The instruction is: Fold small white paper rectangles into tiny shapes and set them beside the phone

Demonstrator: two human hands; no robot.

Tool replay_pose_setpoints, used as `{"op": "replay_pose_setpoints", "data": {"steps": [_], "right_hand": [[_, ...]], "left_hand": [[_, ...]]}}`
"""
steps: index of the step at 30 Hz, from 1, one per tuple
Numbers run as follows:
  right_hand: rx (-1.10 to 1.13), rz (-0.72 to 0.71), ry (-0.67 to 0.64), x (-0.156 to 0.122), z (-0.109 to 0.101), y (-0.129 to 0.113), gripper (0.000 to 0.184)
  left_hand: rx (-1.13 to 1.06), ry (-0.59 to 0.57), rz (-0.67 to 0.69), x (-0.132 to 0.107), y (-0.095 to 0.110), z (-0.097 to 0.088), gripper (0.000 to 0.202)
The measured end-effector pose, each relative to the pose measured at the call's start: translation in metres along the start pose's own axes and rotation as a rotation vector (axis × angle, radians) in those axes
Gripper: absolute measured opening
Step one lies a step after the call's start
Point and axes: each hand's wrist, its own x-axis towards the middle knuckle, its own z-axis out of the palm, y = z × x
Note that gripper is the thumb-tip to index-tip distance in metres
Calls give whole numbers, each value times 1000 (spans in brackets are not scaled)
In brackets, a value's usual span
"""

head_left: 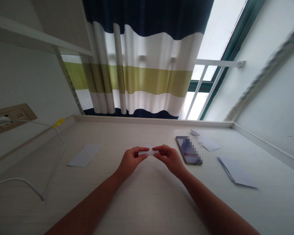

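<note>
Between my two hands is a small piece of folded white paper [150,152], raised a little over the pale desk [142,202]. My left hand [131,160] pinches its left end between thumb and fingers. At the right end, my right hand [170,160] grips it in the same way. A small pointed part of the paper stands up in the middle, between the fingertips. The fingers cover both ends of the paper, so its full folded shape is hidden.
Right of my hands lie a phone [188,150], a loose paper piece [210,143] and a paper stack [237,173]. Another white sheet [85,155] lies on the left. A white cable [61,153] runs from a wall socket [19,114]. A striped curtain [147,78] hangs behind the desk's raised edge.
</note>
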Motion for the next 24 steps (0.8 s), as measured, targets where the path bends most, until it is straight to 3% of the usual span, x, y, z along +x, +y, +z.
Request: {"op": "replay_pose_setpoints", "data": {"steps": [10, 16, 24], "right_hand": [[432, 210, 23, 4, -2, -3, 19], [701, 360, -65, 2, -3, -3, 19], [727, 335, -76, 2, -2, -1, 13]], "left_hand": [[5, 27, 20, 1, -3, -1, 28], [68, 46, 79, -1, -2, 0, 23], [92, 39, 118, -2, -4, 0, 22]]}}
